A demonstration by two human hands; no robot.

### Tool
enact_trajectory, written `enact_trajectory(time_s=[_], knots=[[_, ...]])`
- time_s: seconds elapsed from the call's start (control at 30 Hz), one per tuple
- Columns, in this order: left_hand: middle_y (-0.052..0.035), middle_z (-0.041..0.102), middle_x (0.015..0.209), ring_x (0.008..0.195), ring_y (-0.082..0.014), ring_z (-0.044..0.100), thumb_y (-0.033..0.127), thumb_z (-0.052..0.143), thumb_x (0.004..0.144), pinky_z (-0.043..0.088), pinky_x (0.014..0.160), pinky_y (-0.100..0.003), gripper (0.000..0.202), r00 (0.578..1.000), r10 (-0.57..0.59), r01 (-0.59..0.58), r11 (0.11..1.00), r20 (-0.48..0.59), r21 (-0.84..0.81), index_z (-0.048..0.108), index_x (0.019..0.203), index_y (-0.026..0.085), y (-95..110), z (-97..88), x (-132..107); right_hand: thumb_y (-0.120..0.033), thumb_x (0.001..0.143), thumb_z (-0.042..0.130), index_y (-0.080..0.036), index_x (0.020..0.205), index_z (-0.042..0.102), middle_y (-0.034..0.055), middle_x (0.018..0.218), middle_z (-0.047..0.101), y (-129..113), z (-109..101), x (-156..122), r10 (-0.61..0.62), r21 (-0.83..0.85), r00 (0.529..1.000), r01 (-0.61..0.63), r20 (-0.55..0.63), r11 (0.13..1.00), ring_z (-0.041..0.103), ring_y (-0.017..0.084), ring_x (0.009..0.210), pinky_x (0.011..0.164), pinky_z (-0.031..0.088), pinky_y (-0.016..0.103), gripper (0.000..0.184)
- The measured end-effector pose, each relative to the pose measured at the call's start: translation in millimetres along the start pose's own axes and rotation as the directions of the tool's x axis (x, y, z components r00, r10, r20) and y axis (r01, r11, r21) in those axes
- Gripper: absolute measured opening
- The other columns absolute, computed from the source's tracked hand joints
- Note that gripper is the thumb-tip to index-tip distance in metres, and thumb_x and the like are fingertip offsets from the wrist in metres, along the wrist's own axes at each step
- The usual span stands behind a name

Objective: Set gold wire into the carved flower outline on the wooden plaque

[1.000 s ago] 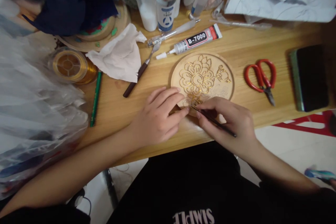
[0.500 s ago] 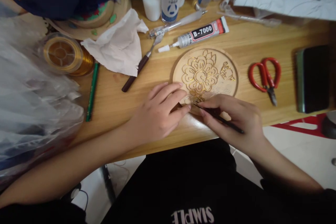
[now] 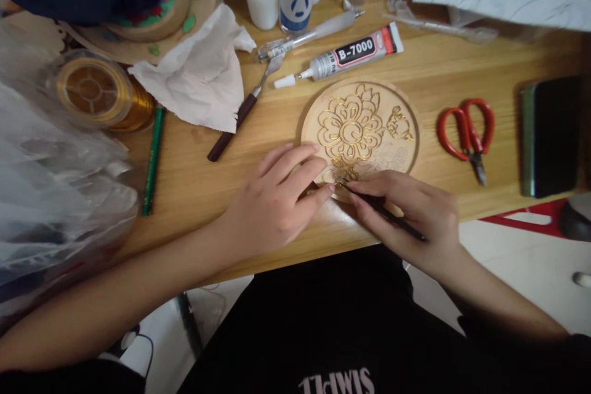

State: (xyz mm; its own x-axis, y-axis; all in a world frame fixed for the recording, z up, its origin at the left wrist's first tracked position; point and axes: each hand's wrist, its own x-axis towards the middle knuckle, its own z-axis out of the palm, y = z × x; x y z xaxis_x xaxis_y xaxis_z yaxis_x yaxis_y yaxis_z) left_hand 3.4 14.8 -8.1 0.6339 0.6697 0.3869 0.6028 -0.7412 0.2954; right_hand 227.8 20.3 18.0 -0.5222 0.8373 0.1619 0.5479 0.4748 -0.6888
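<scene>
A round wooden plate [image 3: 407, 104] with a raised rim lies on the table, bearing a flower outlined in gold wire [image 3: 351, 129] and a smaller wire figure at its right. Faint pencil lines show on the bare wood. My left hand [image 3: 286, 197] rests on the plate's lower left edge, fingers stretched out and a little apart, thumb close to the wire. In my right hand [image 3: 410, 209] are slim black tweezers [image 3: 392, 215], pinched between thumb and fingers. Their tips touch down at the plate's lower edge beside my left thumb; what lies between them is too small to make out.
Above the plate lie a B-7000 glue tube [image 3: 353, 52], a clear pen [image 3: 309, 36] and a palette knife [image 3: 235, 126]. Red-handled pliers [image 3: 466, 135] and a phone [image 3: 551, 135] are to the right. A wire spool [image 3: 104, 92], tissue [image 3: 198, 68] and green pencil [image 3: 152, 163] sit left.
The view has shifted slightly. Both hands keep nearly the same place on the plate, and the tweezers' tips have moved slightly to the left.
</scene>
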Motion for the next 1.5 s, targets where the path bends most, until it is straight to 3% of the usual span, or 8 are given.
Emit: enact_trajectory(time_s=[0.1, 0.3, 0.53, 0.87, 1.5], knots=[[-0.0114, 0.063, 0.114, 0.12, -0.0281, 0.055, 0.014, 0.055, 0.09, 0.05, 0.1, -0.048, 0.016, 1.0, -0.009, 0.009, 1.0, -0.01, -0.014, 0.066, 0.101, 0.015, 0, 0.2, 0, -0.012, 0.084, 0.065, -0.022, 0.104, 0.064, 0.0052, 0.089, 0.072, 0, 0, 0, -0.015, 0.019, 1.0, 0.015, 0.002, 1.0, 0.069, 0.016, 0.078, 0.061, 0.056, 0.028, 0.023], [-0.0119, 0.062, 0.118, 0.122, -0.0284, 0.053, 0.013, 0.051, 0.091, 0.048, 0.101, -0.05, 0.02, 1.0, -0.008, 0.008, 1.0, 0.005, -0.018, 0.065, 0.105, 0.016, 0, 0.9, -1, -0.014, 0.085, 0.065, -0.023, 0.103, 0.065, 0.0035, 0.087, 0.073, -3, 0, 2, 0.028, 0.024, 1.0, -0.028, -0.013, 0.999, 0.065, 0.012, 0.062, 0.05, 0.051, 0.024, 0.02], [-0.0101, 0.063, 0.114, 0.119, -0.0269, 0.054, 0.015, 0.053, 0.091, 0.05, 0.098, -0.047, 0.017, 1.0, -0.013, 0.013, 0.999, -0.01, 0.036, 0.066, 0.102, 0.017, 1, 1.6, 0, -0.012, 0.085, 0.065, -0.023, 0.104, 0.066, 0.0046, 0.088, 0.073, -2, -2, 3, 0.004, 0.025, 1.0, -0.004, -0.01, 1.0, 0.07, 0.015, 0.072, 0.055, 0.055, 0.026, 0.022], [-0.0087, 0.064, 0.109, 0.117, -0.0262, 0.055, 0.016, 0.054, 0.092, 0.05, 0.099, -0.046, 0.015, 0.999, -0.022, 0.024, 0.998, -0.031, 0.054, 0.067, 0.098, 0.016, 3, 1.4, 1, -0.01, 0.084, 0.066, -0.019, 0.108, 0.067, 0.0073, 0.092, 0.074, 13, -11, 8, -0.173, 0.012, 0.982, 0.172, 0.074, 0.985, 0.072, 0.018, 0.087, 0.073, 0.061, 0.03, 0.026], [-0.0105, 0.066, 0.108, 0.115, -0.0295, 0.059, 0.015, 0.058, 0.089, 0.051, 0.099, -0.047, 0.011, 0.998, -0.019, 0.021, 0.999, -0.055, 0.04, 0.068, 0.094, 0.012, 3, 2.0, 2, -0.006, 0.081, 0.069, -0.012, 0.105, 0.066, 0.0106, 0.093, 0.071, 23, -14, 10, -0.289, -0.05, 0.95, 0.296, 0.116, 0.954, 0.07, 0.015, 0.087, 0.075, 0.061, 0.025, 0.025]])
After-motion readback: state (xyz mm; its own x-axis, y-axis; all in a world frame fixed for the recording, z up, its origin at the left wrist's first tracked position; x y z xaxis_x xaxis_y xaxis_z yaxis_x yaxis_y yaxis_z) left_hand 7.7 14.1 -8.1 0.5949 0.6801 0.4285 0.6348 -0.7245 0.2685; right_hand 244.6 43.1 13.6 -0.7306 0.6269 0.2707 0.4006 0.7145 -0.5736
